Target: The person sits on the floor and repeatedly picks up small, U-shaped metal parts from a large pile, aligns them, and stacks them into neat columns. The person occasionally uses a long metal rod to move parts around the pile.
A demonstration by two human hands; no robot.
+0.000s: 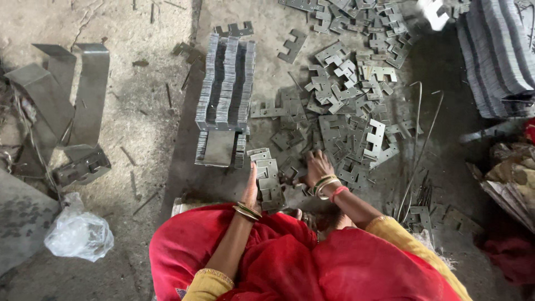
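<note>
**Stamped plates being gathered into a hand-held stack on the floor**

The left hand [251, 187], lower centre of the frame, lies flat against the side of a small stack [269, 178] of notched metal plates, steadying it on edge; its fingers are extended along the stack, not clenched. The right hand [317, 166] reaches into the loose plates [345, 131] spread across the centre of the floor [139, 111]. Its fingers are curled down over one or more plates, but whether any is actually gripped cannot be told.

Upper centre, a finished row [225, 83] of plates stands packed on edge, well apart from the hands. Bent metal strips [83, 95] lie at left, a plastic bag [78, 234] at lower left.

Judgement: the step in hand is collecting loose plates onto the stack. The next move calls for lifting a plate clear of the overlapping heap, turning its notches to match, and seating it flush while the left hand keeps the stack from toppling.
</note>
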